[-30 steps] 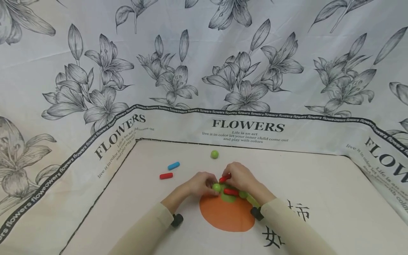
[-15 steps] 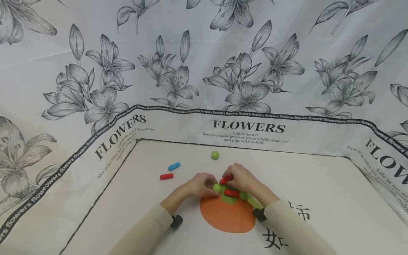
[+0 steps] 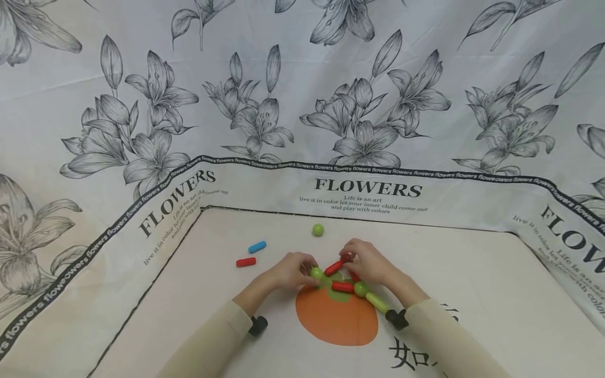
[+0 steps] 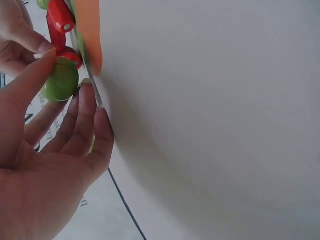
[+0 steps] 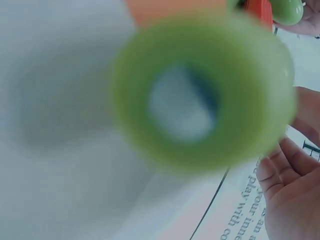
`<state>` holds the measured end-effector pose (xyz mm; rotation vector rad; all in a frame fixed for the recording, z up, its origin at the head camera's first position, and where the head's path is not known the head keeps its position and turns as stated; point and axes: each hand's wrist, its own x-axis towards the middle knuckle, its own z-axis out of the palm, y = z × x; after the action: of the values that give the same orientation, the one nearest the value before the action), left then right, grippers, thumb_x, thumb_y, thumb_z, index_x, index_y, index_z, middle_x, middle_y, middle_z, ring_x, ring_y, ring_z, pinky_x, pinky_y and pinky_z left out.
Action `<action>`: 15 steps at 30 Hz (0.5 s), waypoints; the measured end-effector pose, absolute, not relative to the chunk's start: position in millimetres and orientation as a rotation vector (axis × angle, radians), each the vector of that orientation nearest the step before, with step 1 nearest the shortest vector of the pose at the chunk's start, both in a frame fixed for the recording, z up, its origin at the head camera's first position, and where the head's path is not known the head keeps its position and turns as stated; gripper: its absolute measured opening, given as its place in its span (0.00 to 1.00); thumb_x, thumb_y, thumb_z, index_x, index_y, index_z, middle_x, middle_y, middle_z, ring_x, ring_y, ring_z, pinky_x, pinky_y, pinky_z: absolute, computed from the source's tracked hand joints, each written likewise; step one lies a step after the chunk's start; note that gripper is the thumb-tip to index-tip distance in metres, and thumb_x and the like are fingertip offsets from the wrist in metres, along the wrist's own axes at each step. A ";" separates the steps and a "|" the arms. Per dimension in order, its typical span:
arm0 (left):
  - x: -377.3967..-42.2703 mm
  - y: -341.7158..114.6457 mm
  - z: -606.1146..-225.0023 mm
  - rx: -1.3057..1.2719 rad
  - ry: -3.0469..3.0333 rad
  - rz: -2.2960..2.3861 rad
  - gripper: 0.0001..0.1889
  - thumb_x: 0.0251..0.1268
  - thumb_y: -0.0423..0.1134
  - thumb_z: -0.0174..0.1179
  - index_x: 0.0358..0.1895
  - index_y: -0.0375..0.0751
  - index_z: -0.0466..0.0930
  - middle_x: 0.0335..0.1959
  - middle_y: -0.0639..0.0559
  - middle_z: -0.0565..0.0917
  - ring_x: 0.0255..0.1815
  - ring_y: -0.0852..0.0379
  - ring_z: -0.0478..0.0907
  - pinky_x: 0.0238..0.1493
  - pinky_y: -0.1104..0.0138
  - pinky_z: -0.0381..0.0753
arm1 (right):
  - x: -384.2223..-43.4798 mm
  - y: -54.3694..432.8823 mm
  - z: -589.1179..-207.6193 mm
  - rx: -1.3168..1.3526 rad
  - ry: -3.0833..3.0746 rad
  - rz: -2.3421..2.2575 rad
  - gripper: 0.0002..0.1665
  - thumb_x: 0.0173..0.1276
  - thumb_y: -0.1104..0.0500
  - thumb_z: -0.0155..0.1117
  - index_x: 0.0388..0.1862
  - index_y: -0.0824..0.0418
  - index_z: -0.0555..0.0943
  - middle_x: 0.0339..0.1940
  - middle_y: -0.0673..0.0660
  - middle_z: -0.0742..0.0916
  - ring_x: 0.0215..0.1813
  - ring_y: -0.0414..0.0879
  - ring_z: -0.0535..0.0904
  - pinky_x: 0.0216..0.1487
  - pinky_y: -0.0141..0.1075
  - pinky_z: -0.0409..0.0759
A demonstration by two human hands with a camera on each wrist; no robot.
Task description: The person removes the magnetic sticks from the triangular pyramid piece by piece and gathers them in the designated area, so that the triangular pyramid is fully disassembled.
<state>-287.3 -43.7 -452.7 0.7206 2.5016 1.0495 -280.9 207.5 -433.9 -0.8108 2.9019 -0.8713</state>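
My left hand [image 3: 294,270] pinches a green ball [image 4: 60,80] between thumb and fingertips. A red rod [image 3: 333,268] slants up from beside that ball toward my right hand [image 3: 371,262], whose fingertips pinch a red piece, apparently a rod's end. Below, another red rod [image 3: 342,286] touches a second green ball [image 3: 361,289], and a yellow-green rod [image 3: 376,302] extends from that ball toward the right wrist. Part of a further red rod [image 3: 355,275] shows under the right hand. In the right wrist view, a blurred green rod end [image 5: 250,100] covers much of the right hand's work.
A loose green ball [image 3: 317,230] lies toward the table's back edge. To the left lie a blue rod [image 3: 257,247] and a red rod [image 3: 246,262]. The white table cover [image 3: 198,294] bears an orange persimmon print [image 3: 335,323] under the pieces. Patterned cloth walls [image 3: 368,189] stand behind.
My right hand has shifted slightly right, uncovering more of the slanted red rod and the yellow-green rod. The left hand and its green ball have moved a little left and away.
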 end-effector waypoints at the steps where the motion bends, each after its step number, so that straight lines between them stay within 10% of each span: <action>1: -289.3 -44.4 -451.8 0.714 2.509 1.053 0.15 0.62 0.42 0.74 0.50 0.44 0.84 0.38 0.56 0.83 0.40 0.57 0.78 0.44 0.67 0.81 | -281.3 210.0 -434.3 -0.807 2.914 -0.873 0.11 0.66 0.69 0.70 0.48 0.67 0.87 0.44 0.58 0.86 0.45 0.52 0.81 0.51 0.50 0.82; 15: -345.9 -39.6 -449.9 0.388 2.741 1.138 0.16 0.61 0.38 0.73 0.50 0.40 0.82 0.42 0.48 0.82 0.44 0.51 0.76 0.46 0.60 0.80 | -290.7 221.4 -440.8 -0.702 2.941 -0.959 0.11 0.66 0.62 0.74 0.45 0.64 0.90 0.35 0.53 0.88 0.34 0.44 0.78 0.32 0.32 0.76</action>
<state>-345.9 -39.6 -449.9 0.3885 2.7408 1.1380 -290.7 221.4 -440.8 -0.7025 2.9410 -0.9592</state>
